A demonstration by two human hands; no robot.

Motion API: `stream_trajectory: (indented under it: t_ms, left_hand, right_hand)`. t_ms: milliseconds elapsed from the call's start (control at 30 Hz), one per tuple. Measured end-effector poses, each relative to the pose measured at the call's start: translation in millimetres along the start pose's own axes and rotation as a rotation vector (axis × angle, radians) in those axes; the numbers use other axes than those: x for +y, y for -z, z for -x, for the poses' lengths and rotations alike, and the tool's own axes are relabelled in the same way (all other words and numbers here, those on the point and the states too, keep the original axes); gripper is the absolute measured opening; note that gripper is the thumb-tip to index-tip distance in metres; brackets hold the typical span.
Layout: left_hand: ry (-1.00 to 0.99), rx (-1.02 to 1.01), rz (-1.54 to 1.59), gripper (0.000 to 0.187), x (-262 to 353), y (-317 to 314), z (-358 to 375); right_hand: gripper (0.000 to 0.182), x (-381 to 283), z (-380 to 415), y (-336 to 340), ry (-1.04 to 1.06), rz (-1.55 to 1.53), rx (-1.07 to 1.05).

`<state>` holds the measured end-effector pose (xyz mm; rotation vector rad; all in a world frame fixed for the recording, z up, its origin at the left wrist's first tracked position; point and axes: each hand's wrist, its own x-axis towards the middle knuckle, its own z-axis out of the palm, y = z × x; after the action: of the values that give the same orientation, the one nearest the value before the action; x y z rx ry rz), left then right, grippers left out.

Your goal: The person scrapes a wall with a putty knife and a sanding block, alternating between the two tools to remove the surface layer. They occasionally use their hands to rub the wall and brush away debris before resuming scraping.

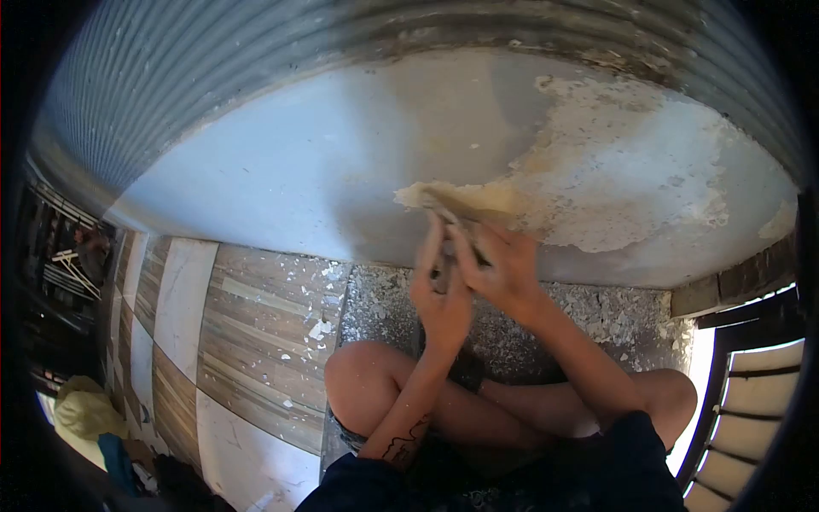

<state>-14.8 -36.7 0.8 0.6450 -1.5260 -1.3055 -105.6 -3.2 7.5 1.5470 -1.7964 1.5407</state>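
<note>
In front of me is a wall (281, 162) with pale blue-grey paint. To the right, its paint has come off in a wide, rough patch (631, 171). My left hand (442, 299) and my right hand (509, 263) are close together, both closed around a scraper (435, 203). The tool's tip touches the wall at the left end of a yellowish bare strip (490, 196). Fingers cover most of the handle, and the hands are slightly blurred.
My crossed legs (529, 414) are on a grey ledge (384, 311) strewn with paint flakes. Tiled floor (264, 316) with more flakes lies left. Corrugated sheet (256, 51) runs above the wall. A yellow-green cloth item (85, 410) sits lower left, and a dark frame (721, 367) stands right.
</note>
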Motion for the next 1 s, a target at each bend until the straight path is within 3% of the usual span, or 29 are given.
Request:
stream_trajectory:
  t_ms: [100,433,1000]
  left_hand:
    - [-0.010,0.006,0.119,0.045,7,14,-10]
    - [-0.066,-0.131,0.001,0.046,-2,-3,14]
    - [-0.113,-0.105,-0.067,0.045,-14,1,12]
  right_hand:
    - [0.011,-18,-10,-13,0.050,0.007,0.013]
    - [0.013,-6,19,14,-0.029,0.085,0.148]
    - [0.009,-2,33,-2,-0.049,0.072,0.205]
